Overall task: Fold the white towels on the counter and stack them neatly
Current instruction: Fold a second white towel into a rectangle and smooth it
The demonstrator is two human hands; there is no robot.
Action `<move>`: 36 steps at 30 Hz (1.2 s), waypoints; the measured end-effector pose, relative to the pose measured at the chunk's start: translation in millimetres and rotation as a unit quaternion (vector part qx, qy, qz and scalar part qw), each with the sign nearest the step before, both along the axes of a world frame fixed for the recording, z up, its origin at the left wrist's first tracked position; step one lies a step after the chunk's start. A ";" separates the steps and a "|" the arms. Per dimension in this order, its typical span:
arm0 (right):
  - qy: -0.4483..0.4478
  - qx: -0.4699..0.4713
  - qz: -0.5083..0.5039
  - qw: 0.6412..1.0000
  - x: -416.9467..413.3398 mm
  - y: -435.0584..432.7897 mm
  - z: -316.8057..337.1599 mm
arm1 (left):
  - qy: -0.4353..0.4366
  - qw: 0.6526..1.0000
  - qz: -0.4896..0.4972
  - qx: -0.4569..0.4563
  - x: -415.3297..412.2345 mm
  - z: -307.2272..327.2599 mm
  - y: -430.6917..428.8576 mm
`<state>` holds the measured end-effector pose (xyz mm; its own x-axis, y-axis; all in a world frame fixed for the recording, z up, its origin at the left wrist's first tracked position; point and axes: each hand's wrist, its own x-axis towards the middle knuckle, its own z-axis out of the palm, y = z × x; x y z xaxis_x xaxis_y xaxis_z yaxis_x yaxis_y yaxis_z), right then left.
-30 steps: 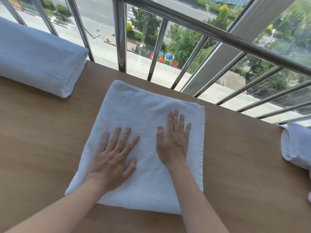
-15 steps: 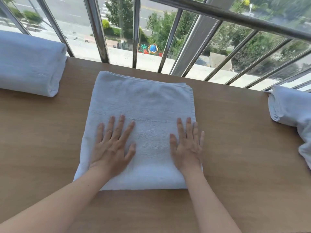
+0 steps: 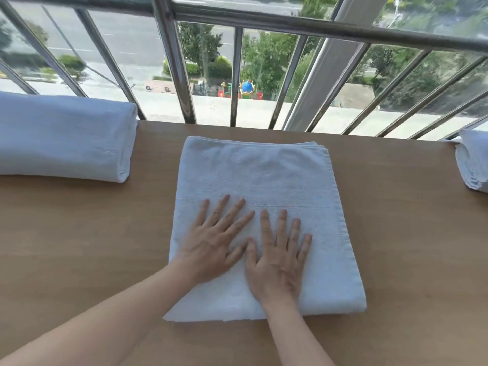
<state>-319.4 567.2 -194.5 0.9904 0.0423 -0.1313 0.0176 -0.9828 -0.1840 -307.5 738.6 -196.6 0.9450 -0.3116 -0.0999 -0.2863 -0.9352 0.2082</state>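
**Both palms flat on the folded towel**

The folded white towel point(image 3: 258, 180) lay mid-counter point(image 3: 79, 247). The left hand point(image 3: 214, 244) and right hand point(image 3: 277, 262) pressed it side by side, fingers straight, gripping nothing. Towel stacks sat far left point(image 3: 63, 149) and far right point(image 3: 472, 162).

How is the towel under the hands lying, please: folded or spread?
Folded: the towel shows stacked layer edges at its far right corner and a thick, rounded near edge.
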 end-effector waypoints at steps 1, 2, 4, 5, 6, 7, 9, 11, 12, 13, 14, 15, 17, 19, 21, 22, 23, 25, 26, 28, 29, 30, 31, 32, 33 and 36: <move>-0.009 0.000 0.002 1.000 -1.1 0.4 -0.8 | 0.000 1.000 0.003 0.003 11.2 -0.5 5.6; -0.017 -0.002 0.005 1.000 -1.1 0.6 -2.1 | -0.002 1.000 0.012 0.005 23.3 -1.4 9.8; -0.028 -0.010 0.008 1.000 0.4 1.1 -4.3 | -0.003 0.999 0.033 0.008 49.2 -2.1 16.1; -0.029 -0.016 0.011 0.999 0.9 0.9 -4.9 | -0.003 0.999 0.040 0.010 62.1 -2.4 18.8; -0.031 -0.019 0.015 0.999 1.0 1.1 -4.7 | -0.002 0.999 0.047 0.013 73.7 -2.5 22.3; -0.034 -0.022 0.019 0.999 0.8 1.5 -3.8 | -0.001 0.998 0.053 0.020 84.9 -2.3 26.3; -0.041 -0.024 0.022 0.999 1.0 1.8 -2.6 | 0.005 0.998 0.061 0.027 107.1 -1.0 34.7; -0.049 -0.022 0.023 0.998 2.0 2.3 -2.9 | 0.008 0.997 0.070 0.025 125.7 0.2 42.9; -0.056 -0.018 0.023 0.998 3.1 2.9 -3.2 | 0.009 0.997 0.074 0.023 134.2 0.8 45.8; -0.065 -0.015 0.022 0.998 4.6 3.3 -3.5 | 0.012 0.996 0.080 0.023 142.1 1.8 47.7; -0.074 -0.011 0.021 0.997 5.7 3.9 -3.4 | 0.016 0.996 0.085 0.025 149.2 3.3 49.0; -0.078 -0.010 0.020 0.997 6.3 4.8 -2.8 | 0.020 0.995 0.092 0.027 154.7 5.4 49.3; -0.079 -0.010 0.018 0.997 5.3 4.6 -1.0 | 0.017 0.995 0.097 0.014 155.1 10.5 44.1; -0.078 -0.011 0.015 0.997 4.1 4.4 -0.9 | 0.008 0.998 0.048 -0.029 137.8 13.6 30.0; -0.081 -0.013 0.012 0.997 4.8 4.9 -2.4 | 0.007 0.998 -0.045 -0.038 110.5 10.5 9.9; -0.081 -0.017 0.010 0.996 4.9 5.4 -3.4 | 0.008 0.997 -0.077 -0.023 101.5 6.8 2.7; -0.080 -0.021 0.008 0.997 5.2 6.0 -4.5 | 0.007 0.996 -0.087 -0.008 99.3 2.5 -2.3; -0.083 -0.025 0.008 0.996 4.7 5.9 -6.5 | 0.004 0.998 -0.069 0.000 110.6 1.4 -6.5; -0.087 -0.024 0.008 0.996 4.7 5.5 -7.2 | 0.004 0.998 -0.059 -0.002 120.5 2.2 -7.6; -0.094 -0.025 0.009 0.995 4.8 5.2 -8.2 | 0.006 0.999 -0.047 -0.005 139.8 4.3 -10.0; -0.096 -0.025 0.010 0.995 4.4 5.2 -8.2 | 0.007 0.999 -0.041 -0.002 147.3 5.0 -10.9; -0.098 -0.023 0.010 0.995 3.9 5.3 -7.8 | 0.006 0.999 -0.035 0.002 153.2 5.1 -11.9; -0.101 -0.020 0.011 0.995 3.8 5.3 -7.4 | 0.004 1.000 -0.029 0.008 158.2 4.9 -12.6; -0.104 -0.018 0.010 0.994 3.8 5.0 -7.3 | 0.005 1.000 -0.024 0.012 162.7 4.9 -13.2; -0.105 -0.016 0.009 0.994 4.1 4.9 -7.5 | 0.008 1.000 -0.017 0.013 167.0 5.3 -13.6; -0.101 -0.015 0.011 0.995 5.2 5.6 -6.0 | 0.010 1.000 0.011 0.014 176.0 9.3 -16.4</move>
<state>-314.1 572.7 -200.5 0.9956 0.0632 0.0695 0.0728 -0.9867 -0.1457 -131.5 722.2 -187.2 0.9491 -0.2880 -0.1278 -0.2619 -0.9466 0.1880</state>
